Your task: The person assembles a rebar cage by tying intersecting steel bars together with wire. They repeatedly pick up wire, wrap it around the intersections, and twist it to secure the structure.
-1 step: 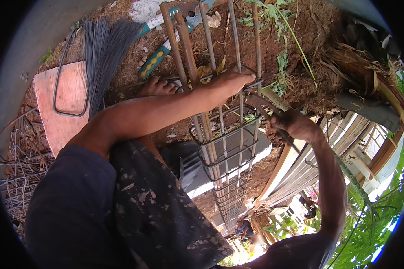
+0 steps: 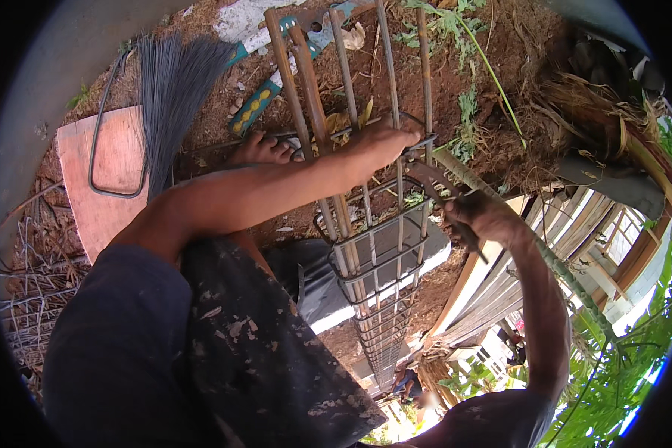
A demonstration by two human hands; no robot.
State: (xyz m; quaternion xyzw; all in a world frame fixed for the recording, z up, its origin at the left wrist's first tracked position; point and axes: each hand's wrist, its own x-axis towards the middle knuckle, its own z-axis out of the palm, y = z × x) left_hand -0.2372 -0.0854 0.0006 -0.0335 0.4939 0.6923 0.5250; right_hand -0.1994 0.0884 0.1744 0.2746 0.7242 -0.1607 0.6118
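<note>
A long cage of steel rebar (image 2: 341, 75) rods runs up through the middle, ringed by several square stirrups (image 2: 377, 228). My left hand (image 2: 387, 142) is closed round the uppermost stirrup (image 2: 420, 142) where it meets the right-hand rods. Just below and to the right, my right hand (image 2: 484, 215) grips the handles of dark metal pincers (image 2: 439, 179). Their jaws reach up to the rods under my left fingers; the exact contact is hard to make out. Any tie wire at that joint is too small to tell.
A bundle of dark wires (image 2: 173, 97) and a bent stirrup (image 2: 93, 149) lie on a reddish board (image 2: 82, 179) at the left. A hacksaw (image 2: 257, 101) with a teal handle lies beyond. My bare foot (image 2: 261, 149) is beside the cage. Planks (image 2: 485, 299) lie at right.
My right hand and the pincers have shifted slightly down and to the left. My left hand stays at the stirrup, nearly still.
</note>
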